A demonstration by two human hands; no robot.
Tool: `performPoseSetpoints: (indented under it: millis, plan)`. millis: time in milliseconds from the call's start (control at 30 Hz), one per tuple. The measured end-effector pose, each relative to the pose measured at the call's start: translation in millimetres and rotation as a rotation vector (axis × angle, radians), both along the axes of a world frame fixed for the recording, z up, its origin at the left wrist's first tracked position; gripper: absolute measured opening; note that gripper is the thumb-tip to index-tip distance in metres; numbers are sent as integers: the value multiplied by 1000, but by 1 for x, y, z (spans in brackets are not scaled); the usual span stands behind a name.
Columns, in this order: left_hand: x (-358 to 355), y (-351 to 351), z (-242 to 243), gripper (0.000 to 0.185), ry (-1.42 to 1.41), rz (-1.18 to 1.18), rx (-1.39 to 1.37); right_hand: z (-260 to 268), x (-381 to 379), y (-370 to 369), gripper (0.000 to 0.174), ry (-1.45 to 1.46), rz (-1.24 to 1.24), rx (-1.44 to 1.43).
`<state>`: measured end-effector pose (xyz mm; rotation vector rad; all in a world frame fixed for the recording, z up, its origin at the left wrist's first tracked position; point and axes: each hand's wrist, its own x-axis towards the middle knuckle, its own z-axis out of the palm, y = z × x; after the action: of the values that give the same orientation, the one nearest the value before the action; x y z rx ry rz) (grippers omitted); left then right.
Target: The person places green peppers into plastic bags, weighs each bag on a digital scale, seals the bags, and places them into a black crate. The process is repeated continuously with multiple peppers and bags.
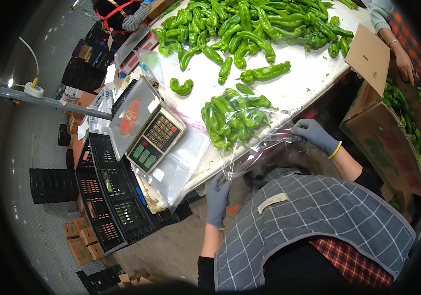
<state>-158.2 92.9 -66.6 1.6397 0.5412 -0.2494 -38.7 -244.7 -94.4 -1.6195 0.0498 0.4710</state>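
Note:
A clear plastic bag [247, 153] with several green peppers [232, 116] inside lies at the near edge of the white table [306, 79]. My left hand [218, 201], in a grey glove, pinches one corner of the bag's open end. The opposite corner is held by my right hand [312, 135], gloved alike. Between the hands the film is spread past the table edge. Farther back, a large heap of loose green peppers [247, 22] covers the table, with one curled pepper [181, 87] lying apart.
Left of the bag stands a digital scale [155, 142], beside a stack of flat plastic bags [181, 166]. Black crates [110, 191] are at the table's left. On the right, a cardboard box [384, 140] holds peppers, with a co-worker's hand [404, 64] above. Another person [121, 14] is at the back left.

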Motion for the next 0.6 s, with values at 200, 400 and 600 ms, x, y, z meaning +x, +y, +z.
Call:
performPoseSetpoints:
  millis: [200, 400, 600]
  plan:
    - [4, -20, 8, 83, -229, 27, -163, -7, -1, -1, 18, 17, -6, 17]
    - [19, -32, 12, 58, -128, 110, -327, -4, -4, 1, 19, 33, -1, 8]
    - [-22, 8, -14, 15, 77, -42, -247, -11, -5, 0, 19, 30, -25, 27]
